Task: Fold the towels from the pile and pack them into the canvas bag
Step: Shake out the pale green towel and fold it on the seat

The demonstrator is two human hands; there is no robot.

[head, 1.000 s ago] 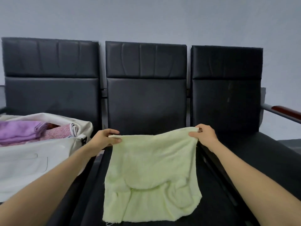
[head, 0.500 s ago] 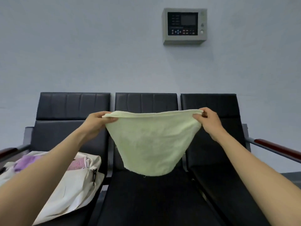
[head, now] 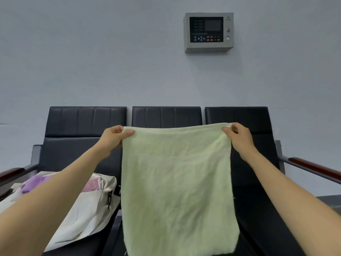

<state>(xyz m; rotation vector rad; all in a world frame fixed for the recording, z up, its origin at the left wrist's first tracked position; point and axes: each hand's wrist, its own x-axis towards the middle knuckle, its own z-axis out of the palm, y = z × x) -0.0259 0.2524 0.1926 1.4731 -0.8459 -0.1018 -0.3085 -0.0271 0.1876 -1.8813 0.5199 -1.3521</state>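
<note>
Two hands, left hand (head: 112, 137) and right hand (head: 238, 134), pinch the green towel's (head: 177, 189) top corners; it looks soft, light, limp.

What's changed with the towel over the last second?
The left hand and right hand, pinching its top corners throughout, lifted the green towel off the bench; its bunched lower half fell open, so it hangs flat. The canvas bag, holding a purple towel and a pink towel, stayed at the bench's left end.
</note>
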